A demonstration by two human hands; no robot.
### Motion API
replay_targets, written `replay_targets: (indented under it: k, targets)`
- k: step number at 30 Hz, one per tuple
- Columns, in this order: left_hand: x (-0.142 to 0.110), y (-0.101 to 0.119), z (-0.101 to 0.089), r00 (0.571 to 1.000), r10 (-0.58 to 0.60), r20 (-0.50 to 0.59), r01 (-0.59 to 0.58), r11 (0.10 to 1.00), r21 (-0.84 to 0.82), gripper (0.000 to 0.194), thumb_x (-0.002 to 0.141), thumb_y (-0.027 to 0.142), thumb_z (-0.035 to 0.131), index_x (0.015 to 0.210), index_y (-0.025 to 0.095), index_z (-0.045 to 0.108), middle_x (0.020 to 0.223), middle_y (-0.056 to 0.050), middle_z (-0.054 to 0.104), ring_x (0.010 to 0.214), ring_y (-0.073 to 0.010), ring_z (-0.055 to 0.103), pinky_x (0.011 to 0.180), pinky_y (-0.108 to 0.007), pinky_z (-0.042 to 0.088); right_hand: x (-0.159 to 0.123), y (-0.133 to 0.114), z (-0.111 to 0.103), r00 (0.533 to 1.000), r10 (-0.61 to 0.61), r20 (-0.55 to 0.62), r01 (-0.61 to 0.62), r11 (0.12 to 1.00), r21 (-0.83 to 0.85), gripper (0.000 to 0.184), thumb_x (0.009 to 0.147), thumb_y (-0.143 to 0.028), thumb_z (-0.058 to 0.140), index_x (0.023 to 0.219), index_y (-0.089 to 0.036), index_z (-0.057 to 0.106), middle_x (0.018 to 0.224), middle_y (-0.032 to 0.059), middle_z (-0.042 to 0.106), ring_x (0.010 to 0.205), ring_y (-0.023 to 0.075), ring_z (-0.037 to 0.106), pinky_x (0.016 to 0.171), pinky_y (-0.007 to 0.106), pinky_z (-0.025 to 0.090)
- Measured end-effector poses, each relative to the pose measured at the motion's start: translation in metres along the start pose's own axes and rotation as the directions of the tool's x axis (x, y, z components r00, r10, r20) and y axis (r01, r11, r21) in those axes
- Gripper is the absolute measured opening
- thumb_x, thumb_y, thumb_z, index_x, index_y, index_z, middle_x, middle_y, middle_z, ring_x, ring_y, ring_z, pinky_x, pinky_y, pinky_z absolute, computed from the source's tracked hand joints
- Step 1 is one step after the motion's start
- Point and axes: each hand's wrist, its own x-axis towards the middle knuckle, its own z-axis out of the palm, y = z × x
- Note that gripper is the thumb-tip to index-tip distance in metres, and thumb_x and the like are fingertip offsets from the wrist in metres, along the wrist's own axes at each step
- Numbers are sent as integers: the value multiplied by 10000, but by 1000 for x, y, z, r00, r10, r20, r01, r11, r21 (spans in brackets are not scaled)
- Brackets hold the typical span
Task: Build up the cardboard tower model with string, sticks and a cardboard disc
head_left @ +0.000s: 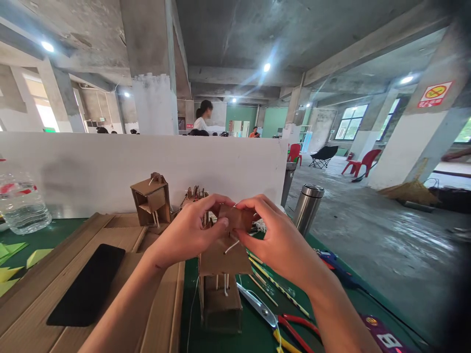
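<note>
Panel (pixel 228 162) walls off the far side, flask (pixel 308 211) looms beyond the right hand (pixel 275 235), scissors (pixel 263 309) and sticks (pixel 280 287) clutter the nearside, model (pixel 223 306) stands mid-table, but left, above the phone (pixel 88 284), open air!

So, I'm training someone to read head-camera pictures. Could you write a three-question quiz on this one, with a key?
1. Multiple choice: what do the left hand and right hand hold between them?
a) a pair of scissors
b) a small cardboard piece
c) a sheet of yellow paper

2. True or false: the flat black slab lies on a brown cardboard sheet.

3. Which stands farther right in the picture: the clear plastic bottle or the steel flask?

Key: 1. b; 2. true; 3. the steel flask.
</note>
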Motion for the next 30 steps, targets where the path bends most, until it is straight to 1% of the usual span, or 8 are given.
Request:
replay_targets:
  k: [9,11,14,16,19,22,26,30]
  targets:
    - [-2,5,4,1000,2,16,-2,1000,22,291,922,228,537,1210,262,555,1080,-20,678,1024,-213,625,892,-379,487,-1,-4,-2,1000,4,-8,-5,999,-33,203,867,-241,645,1021,-250,512,962,-3,572,876,182,579,767,329,487]
    - [-5,4,1,997,-33,75,29,998,61,529,890,388,622,1367,259,434,1293,-85,596,1202,-283,550,988,-451,454,-4,-1,-10,1000,7,-15,-8,998,-56,231,861,-303,677,1021,-259,517,946,-6,583,878,187,581,766,324,485]
    - [-7,2,-4,952,-153,265,108,978,176,1182,670,623,774,1550,272,67,1593,-172,238,1412,-417,307,1075,-585,360,-16,9,-26,996,55,-73,-62,993,-102,347,836,-468,705,1053,-265,527,951,3,602,874,201,594,754,322,488]
    - [-7,1,-4,910,-215,355,120,955,271,1340,589,662,798,1557,291,-51,1639,-165,77,1454,-457,186,1092,-632,311,-31,18,-36,989,120,-91,-131,983,-130,394,834,-549,677,1059,-260,532,939,12,607,856,207,597,727,319,492]
    - [-6,2,-1,876,-286,389,132,916,378,1327,593,616,799,1555,322,-66,1647,-152,37,1448,-482,180,1071,-660,314,-63,30,-38,963,267,29,-259,954,-152,363,873,-567,616,1037,-252,541,905,17,613,830,210,595,706,326,491]
    - [-6,4,2,861,-322,393,149,900,411,1249,651,548,777,1544,376,-79,1644,-151,47,1418,-483,275,1029,-655,366,-100,40,-23,895,383,229,-362,923,-129,268,901,-480,608,1010,-239,565,953,34,625,847,210,605,740,341,497]
    - [-7,0,2,871,-280,403,124,920,371,1135,709,523,749,1532,439,-28,1617,-122,126,1378,-449,373,1010,-599,421,-142,46,6,823,430,371,-399,903,-160,142,884,-329,623,975,-220,609,993,52,641,908,229,608,806,368,496]
    - [-5,-6,-1,909,-210,359,83,937,338,1068,713,502,767,1525,436,76,1525,-96,260,1317,-410,454,1019,-543,440,-163,45,24,785,461,413,-424,887,-184,311,860,-314,645,1151,-211,609,1206,99,634,1166,287,547,996,436,433]
